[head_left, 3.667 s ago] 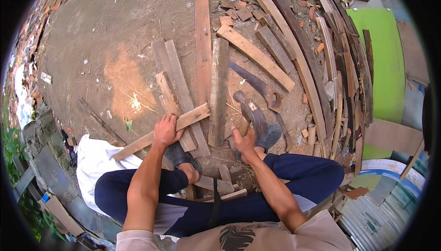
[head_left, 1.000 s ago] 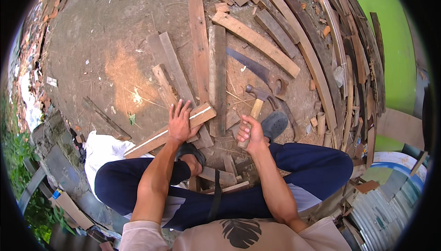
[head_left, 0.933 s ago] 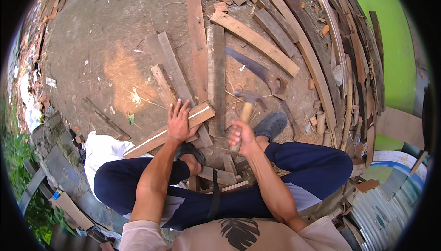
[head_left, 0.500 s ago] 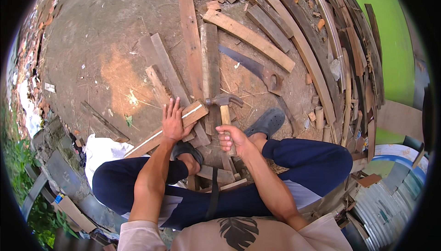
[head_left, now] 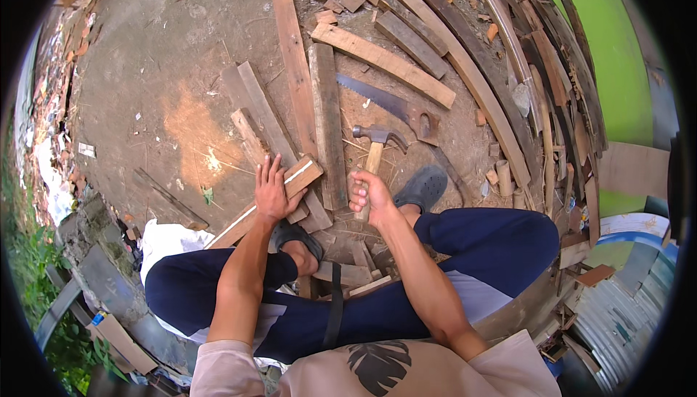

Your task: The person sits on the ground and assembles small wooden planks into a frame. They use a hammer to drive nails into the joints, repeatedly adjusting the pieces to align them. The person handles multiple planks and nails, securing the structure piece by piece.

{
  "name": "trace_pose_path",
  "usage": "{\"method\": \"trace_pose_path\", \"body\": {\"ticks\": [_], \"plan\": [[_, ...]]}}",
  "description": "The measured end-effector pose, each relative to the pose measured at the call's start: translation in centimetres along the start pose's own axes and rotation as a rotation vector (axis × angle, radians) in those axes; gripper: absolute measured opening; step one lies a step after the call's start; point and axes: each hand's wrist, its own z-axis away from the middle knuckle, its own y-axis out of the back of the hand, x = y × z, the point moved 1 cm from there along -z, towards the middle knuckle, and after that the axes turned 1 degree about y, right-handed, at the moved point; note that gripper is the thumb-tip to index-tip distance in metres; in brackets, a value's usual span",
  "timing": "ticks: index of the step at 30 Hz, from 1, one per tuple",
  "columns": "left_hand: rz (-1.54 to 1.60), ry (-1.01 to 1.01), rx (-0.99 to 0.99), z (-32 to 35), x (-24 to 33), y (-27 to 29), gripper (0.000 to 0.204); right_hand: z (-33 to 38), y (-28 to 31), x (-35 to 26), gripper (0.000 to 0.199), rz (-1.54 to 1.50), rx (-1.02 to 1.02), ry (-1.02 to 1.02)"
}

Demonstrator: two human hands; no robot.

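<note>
My right hand (head_left: 370, 195) is closed round the wooden handle of a claw hammer (head_left: 375, 152), its metal head raised above the ground and pointing away from me. My left hand (head_left: 271, 192) straddles a short wooden board (head_left: 302, 174) with a white stripe along its upper face. The fingers reach over the far side and the thumb lies along the near side. The board slants from my left knee up to the right, its end close to a long upright-lying plank (head_left: 328, 121). Whether a nail is in the board I cannot make out.
A handsaw (head_left: 385, 103) lies beyond the hammer, near a pale plank (head_left: 385, 63). Several more planks lie ahead and left. Long timbers (head_left: 479, 70) are piled along the right, before a green panel (head_left: 617, 70). A white sack (head_left: 168, 241) is by my left knee.
The hammer has moved away from the board's end, up and to the right, with my right hand. My left hand stays on the board. The view has shifted slightly.
</note>
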Motion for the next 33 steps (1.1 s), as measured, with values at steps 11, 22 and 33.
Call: {"method": "trace_pose_path", "body": {"ticks": [11, 22, 33], "plan": [[0.054, 0.051, -0.144, -0.7, -0.4, 0.6, 0.083, 3.7, -0.7, -0.4, 0.017, 0.373, 0.110, 0.130], [-0.033, 0.198, 0.062, -0.5, 2.7, 2.5, 0.057, 9.1, -0.4, -1.7, 0.019, 0.535, 0.242, 0.332], [-0.084, 0.032, 0.006, 0.9, 0.5, 1.8, 0.054, 3.8, -0.6, 2.8, 0.023, 0.935, 0.201, 0.379]]}}
